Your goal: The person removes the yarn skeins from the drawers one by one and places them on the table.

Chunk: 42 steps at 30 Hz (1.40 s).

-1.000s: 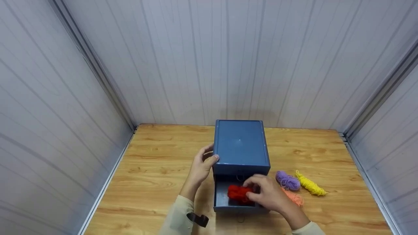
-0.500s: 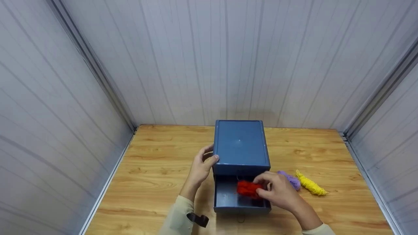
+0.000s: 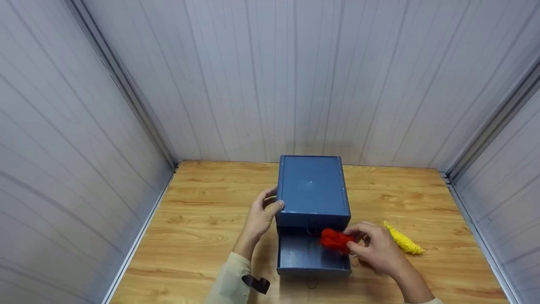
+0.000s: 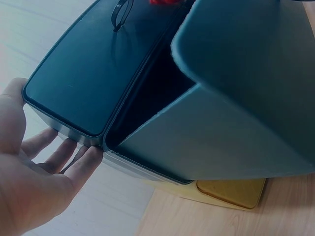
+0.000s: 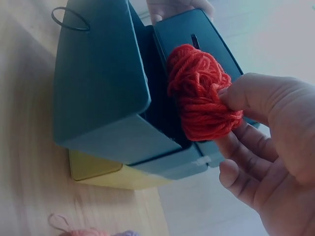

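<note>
A blue drawer cabinet (image 3: 312, 181) stands on the wooden table with its middle drawer (image 3: 299, 253) pulled out. At the cabinet's left side, my left hand (image 3: 261, 215) holds the front corner, thumb on the top edge and fingers along the side wall. My right hand (image 3: 377, 247) pinches a red yarn skein (image 5: 202, 93) between thumb and fingers, above the drawer's right part. In the head view, the drawer's visible floor is bare. A small black loop handle (image 5: 71, 19) is on the drawer front.
A yellow yarn skein (image 3: 404, 240) lies right of the cabinet. Low in the right wrist view, pink yarn (image 5: 83, 232) and purple yarn (image 5: 126, 233) show; my right hand mostly hides them from the head. The cabinet's bottom tier (image 5: 96, 166) is yellow. Pale panels (image 3: 270, 84) enclose the table.
My right hand has moved right with the red yarn skein, from the drawer's middle to its right edge, now covering the purple yarn. The left hand stays where it was.
</note>
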{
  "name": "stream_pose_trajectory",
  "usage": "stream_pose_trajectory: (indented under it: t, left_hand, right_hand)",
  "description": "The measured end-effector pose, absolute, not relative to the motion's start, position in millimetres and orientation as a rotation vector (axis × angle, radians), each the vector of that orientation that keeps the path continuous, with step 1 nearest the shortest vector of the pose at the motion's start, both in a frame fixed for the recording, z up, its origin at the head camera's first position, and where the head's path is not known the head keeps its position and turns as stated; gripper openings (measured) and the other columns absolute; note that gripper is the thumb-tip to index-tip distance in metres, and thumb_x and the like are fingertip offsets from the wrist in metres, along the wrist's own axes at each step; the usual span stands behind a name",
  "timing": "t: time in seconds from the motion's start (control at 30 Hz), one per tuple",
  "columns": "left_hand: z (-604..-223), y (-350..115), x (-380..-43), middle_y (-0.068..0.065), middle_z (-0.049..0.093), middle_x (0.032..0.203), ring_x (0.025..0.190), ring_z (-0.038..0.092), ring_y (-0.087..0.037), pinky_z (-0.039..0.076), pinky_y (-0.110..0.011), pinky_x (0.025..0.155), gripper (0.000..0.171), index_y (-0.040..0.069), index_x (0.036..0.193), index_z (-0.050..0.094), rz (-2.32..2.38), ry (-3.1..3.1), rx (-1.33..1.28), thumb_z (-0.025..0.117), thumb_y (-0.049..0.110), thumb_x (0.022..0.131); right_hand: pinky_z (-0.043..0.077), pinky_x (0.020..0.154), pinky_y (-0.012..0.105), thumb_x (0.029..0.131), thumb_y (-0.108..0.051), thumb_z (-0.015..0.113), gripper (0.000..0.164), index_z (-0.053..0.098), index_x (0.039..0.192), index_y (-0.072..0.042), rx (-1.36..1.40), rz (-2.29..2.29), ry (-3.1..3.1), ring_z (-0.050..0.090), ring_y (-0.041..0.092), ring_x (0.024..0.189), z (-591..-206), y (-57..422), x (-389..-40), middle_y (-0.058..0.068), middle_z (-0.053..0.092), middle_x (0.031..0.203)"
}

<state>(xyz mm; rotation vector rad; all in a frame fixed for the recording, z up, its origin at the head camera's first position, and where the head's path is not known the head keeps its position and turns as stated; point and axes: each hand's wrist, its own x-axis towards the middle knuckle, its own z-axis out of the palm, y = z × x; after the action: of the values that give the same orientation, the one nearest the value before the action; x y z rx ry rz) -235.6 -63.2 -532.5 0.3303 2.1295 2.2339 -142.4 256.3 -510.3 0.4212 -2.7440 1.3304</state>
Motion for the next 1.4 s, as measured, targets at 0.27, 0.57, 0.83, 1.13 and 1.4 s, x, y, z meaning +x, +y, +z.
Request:
stream_pose_trajectory:
  t: [0.27,0.57,0.83,1.13,1.4]
  left_hand:
    - [-534,-63,-236,-0.023,0.053,0.144,0.134,0.052,-0.039,0.050,-0.035,0.104,0.055,-0.001,0.148,0.048,2.244,2.116,0.340,0.067,0.010,0.097]
    - [-534,-64,-236,-0.021,0.052,0.145,0.136,0.050,-0.038,0.049,-0.036,0.106,0.055,0.000,0.148,0.048,2.233,2.112,0.341,0.066,0.010,0.098]
    - [-534,-63,-236,-0.022,0.052,0.145,0.135,0.050,-0.040,0.049,-0.035,0.105,0.054,-0.001,0.147,0.049,2.245,2.108,0.341,0.066,0.010,0.098]
    - [-534,-63,-236,-0.021,0.053,0.143,0.134,0.052,-0.039,0.050,-0.036,0.104,0.053,0.000,0.146,0.050,2.241,2.118,0.322,0.067,0.009,0.096]
    - [-535,-63,-236,-0.020,0.052,0.146,0.136,0.049,-0.039,0.050,-0.035,0.105,0.055,0.000,0.148,0.048,2.233,2.107,0.328,0.066,0.011,0.097]
  right_hand:
    - [0.053,0.063,0.024,0.083,-0.001,0.080,0.025,0.076,0.097,-0.021,0.303,1.387,-2.717,0.061,0.008,0.075,-511,274,-136,0.004,0.073,0.109]
    - [0.052,0.064,0.023,0.081,0.001,0.082,0.025,0.076,0.094,-0.020,0.145,1.314,-2.730,0.060,0.007,0.072,-520,293,-131,-0.003,0.073,0.093]
    - [0.049,0.063,0.023,0.083,-0.005,0.083,0.019,0.076,0.097,-0.017,0.052,1.295,-2.767,0.059,0.006,0.075,-533,311,-128,-0.002,0.070,0.089]
    - [0.051,0.065,0.023,0.084,-0.009,0.084,0.020,0.077,0.102,-0.013,-0.079,1.240,-2.813,0.060,0.004,0.079,-549,335,-126,0.001,0.072,0.095]
    - [0.053,0.065,0.022,0.085,-0.007,0.082,0.024,0.076,0.108,-0.009,-0.158,1.240,-2.804,0.062,0.002,0.078,-568,357,-121,0.004,0.075,0.094]
